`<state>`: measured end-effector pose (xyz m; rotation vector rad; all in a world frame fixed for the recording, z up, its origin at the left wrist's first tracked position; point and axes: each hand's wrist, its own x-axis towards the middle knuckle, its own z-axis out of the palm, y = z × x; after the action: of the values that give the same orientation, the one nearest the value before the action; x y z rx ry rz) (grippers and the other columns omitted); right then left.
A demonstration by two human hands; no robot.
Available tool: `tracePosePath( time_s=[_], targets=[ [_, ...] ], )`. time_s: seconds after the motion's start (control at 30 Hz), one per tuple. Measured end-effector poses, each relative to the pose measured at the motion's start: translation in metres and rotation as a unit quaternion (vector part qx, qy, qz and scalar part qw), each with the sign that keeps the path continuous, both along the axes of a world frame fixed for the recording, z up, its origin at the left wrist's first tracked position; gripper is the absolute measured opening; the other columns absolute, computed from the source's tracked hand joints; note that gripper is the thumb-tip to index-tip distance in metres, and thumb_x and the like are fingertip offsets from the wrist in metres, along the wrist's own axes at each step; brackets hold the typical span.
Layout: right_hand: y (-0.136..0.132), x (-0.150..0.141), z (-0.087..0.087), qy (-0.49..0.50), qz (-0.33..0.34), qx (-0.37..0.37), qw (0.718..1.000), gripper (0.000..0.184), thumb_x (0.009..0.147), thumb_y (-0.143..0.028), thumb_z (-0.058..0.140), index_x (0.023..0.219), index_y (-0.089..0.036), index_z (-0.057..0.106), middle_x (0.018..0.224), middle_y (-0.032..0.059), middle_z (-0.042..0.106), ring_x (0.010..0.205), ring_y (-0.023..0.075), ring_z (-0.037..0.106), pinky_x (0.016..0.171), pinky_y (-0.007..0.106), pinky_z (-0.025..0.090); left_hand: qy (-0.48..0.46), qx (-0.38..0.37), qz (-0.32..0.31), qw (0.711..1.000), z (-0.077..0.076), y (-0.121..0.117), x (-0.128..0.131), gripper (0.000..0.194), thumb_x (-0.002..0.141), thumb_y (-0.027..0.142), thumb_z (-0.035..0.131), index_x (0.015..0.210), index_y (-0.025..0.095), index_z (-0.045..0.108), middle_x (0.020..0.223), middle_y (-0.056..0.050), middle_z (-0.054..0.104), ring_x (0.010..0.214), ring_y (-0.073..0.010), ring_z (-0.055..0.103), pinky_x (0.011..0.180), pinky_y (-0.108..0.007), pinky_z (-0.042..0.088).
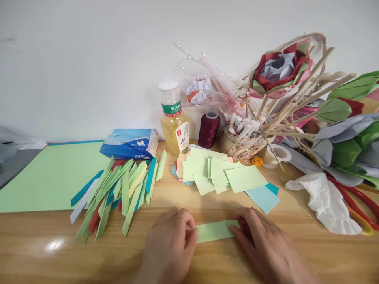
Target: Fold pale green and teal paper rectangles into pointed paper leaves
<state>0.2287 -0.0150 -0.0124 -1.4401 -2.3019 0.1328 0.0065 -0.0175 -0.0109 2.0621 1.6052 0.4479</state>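
As your left hand (170, 244) and right hand (260, 240) pinch the green paper (214, 231), folding seems in hand.
Next crease would probably need even edges.

Left grip (174, 241) opposite right grip (264, 240), both pinched

We count one left hand (171, 246), one right hand (262, 244), one flat green strip (215, 231), one bottle (174, 132), one tissue pack (129, 144), one maroon thread spool (209, 132), one basket (241, 148) and one orange rosette (257, 161); folded strips (125, 193) (heaped, overlapping) probably number over a dozen.
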Motion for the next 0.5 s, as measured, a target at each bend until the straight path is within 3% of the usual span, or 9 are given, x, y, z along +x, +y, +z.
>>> tracePosePath(
  time_s=[0.3, 0.5],
  targets=[
    [0.0005, 0.0, -0.0016, 0.007, 0.01, -0.003, 1.0, 0.016, 0.096, -0.031, 0.033, 0.085, -0.022, 0.039, 0.067, -0.0012, 0.051, 0.055, 0.0132, 0.055, 0.049, 0.023, 0.042, 0.018, 0.053, -0.024, 0.998, 0.0006, -0.0014, 0.0009, 0.011, 0.083, 0.014, 0.045, 0.077, 0.021, 0.05, 0.066, 0.003, 0.058, 0.062, -0.0161, 0.058, 0.055, -0.027, 0.037],
    [0.0014, -0.0002, -0.0019, -0.041, 0.013, 0.045, 0.998, 0.014, 0.095, -0.025, 0.032, 0.086, -0.021, 0.041, 0.069, 0.0014, 0.055, 0.059, 0.0164, 0.055, 0.053, 0.027, 0.042, 0.053, 0.083, -0.063, 0.993, 0.0034, -0.0012, 0.0028, 0.014, 0.084, 0.011, 0.039, 0.079, 0.021, 0.049, 0.072, 0.001, 0.056, 0.066, -0.0174, 0.056, 0.056, -0.028, 0.035]
  ],
)
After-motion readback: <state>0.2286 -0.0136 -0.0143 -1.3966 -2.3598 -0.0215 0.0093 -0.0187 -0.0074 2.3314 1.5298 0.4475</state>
